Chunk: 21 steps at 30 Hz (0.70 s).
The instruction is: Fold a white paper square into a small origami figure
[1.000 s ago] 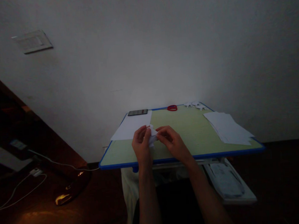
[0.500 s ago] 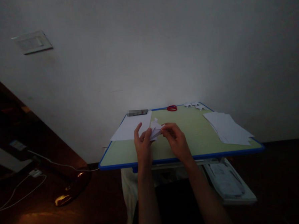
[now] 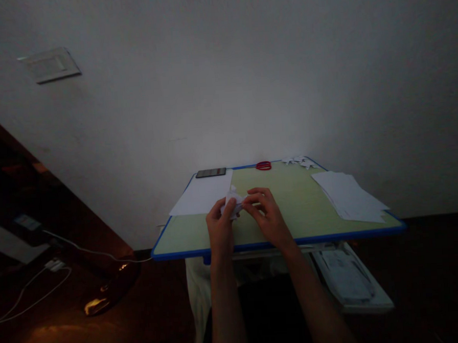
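A small folded white paper point(image 3: 233, 198) is held above the near middle of the table. My left hand point(image 3: 219, 219) grips its left side, with the thumb lying across the front. At the right edge of the paper, the fingertips of my right hand point(image 3: 268, 213) pinch a pointed part of it. Both hands are closed on the same piece, and fingers cover some of its folds. Behind it to the left lies a flat white sheet point(image 3: 199, 196).
A phone point(image 3: 210, 173) rests at the sheet's far edge. Red-handled scissors point(image 3: 263, 165) and several small folded paper pieces point(image 3: 299, 161) lie along the back of the blue-edged table point(image 3: 194, 237). A stack of white paper point(image 3: 347, 193) is at the right.
The folded paper has shifted slightly left and turned in my hands. My left fingers, which were partly spread, have closed around it; my right hand has moved a little left with it.
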### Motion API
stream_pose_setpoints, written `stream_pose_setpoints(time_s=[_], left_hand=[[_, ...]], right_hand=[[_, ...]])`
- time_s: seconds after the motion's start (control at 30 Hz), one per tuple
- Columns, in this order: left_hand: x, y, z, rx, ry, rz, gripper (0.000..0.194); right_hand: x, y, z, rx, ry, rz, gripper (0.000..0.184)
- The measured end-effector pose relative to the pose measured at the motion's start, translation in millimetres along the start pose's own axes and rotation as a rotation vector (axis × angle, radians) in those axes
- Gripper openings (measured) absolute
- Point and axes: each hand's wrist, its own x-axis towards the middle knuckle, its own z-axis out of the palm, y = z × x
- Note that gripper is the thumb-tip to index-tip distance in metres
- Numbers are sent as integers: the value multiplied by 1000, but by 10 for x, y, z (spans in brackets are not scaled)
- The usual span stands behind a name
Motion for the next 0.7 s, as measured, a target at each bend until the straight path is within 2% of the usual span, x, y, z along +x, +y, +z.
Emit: stream_pose_setpoints(time_s=[0.13,0.33,0.47,0.7], left_hand=[[1,13,-4,-60,-7,-21,30],[7,12,-11,-84,83,2,29],[17,-17,-31,-26,116,25,28],[22,-51,-40,199,164,104,24]], right_hand=[[-1,-7,1,7,-2,2,7],[-4,-17,1,19,-62,-14,10],[-6,2,-1,-10,-74,-17,12],[-3,29,3,-59,-17,47,10]])
